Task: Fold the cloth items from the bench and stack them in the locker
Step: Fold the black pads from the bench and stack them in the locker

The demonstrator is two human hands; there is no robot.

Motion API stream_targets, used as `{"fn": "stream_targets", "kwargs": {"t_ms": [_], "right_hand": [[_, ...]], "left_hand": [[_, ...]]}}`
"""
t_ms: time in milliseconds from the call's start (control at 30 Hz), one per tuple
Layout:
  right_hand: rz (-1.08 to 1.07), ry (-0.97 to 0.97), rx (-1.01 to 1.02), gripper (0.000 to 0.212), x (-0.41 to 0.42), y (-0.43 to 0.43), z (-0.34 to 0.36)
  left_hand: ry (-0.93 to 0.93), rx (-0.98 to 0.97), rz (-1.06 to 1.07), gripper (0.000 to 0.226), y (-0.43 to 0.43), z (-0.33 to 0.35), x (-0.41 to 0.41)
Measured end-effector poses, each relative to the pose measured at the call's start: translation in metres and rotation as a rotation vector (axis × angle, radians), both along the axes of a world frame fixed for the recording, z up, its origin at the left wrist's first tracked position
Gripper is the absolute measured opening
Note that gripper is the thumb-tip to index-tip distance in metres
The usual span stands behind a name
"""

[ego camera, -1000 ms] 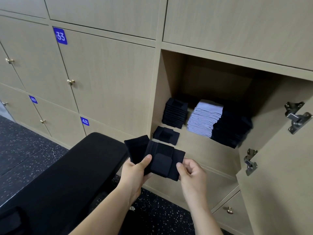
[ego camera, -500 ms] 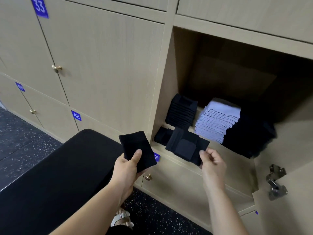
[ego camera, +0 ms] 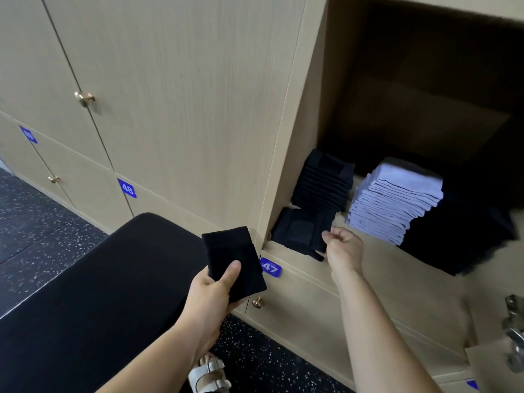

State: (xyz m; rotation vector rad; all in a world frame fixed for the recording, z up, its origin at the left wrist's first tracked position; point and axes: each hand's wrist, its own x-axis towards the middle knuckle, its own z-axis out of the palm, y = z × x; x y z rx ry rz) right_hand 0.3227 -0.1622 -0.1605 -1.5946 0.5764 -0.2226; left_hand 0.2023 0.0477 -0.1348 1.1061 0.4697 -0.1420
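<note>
Fingers of our left hand curl round a folded black cloth, thumb pressed on its top face and the rest tucked underneath. We hold it in the air over the right end of the black padded bench, in front of the closed door numbered 48. Below it, a sandalled foot stands on the speckled floor.

Just right of the cloth sits the blue 47 label. Above that is the open locker. Our right hand reaches to its front left corner, where thumb and fingers pinch the right edge of a second black cloth lying flat on the locker floor.

Behind this piece, touching it, rises a tall stack of black folded items. Next comes a stack of pale lilac cloths, leaning a little. Furthest right is a dark pile, too blurred for us to make out its folds. A metal hinge shows at the right edge.
</note>
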Motion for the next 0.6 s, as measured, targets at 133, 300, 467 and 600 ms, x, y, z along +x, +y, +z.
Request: {"fn": "stream_targets", "kwargs": {"t_ms": [133, 300, 467, 600], "right_hand": [[-0.016, 0.001, -0.087, 0.016, 0.003, 0.001, -0.005], [-0.048, 0.049, -0.523, 0.019, -0.001, 0.005, -0.015], [0.064, 0.016, -0.413, 0.038, -0.011, 0.014, -0.029], [0.097, 0.015, -0.341, 0.048, -0.014, 0.02, -0.032]], "left_hand": [[-0.003, -0.004, -0.02, 0.015, -0.002, -0.001, 0.002], [-0.018, -0.017, -0.034, 0.015, -0.005, -0.001, 0.003], [-0.012, -0.025, -0.015, 0.016, -0.004, -0.002, 0.005], [-0.005, -0.002, -0.007, 0.017, -0.002, -0.006, 0.004]]}}
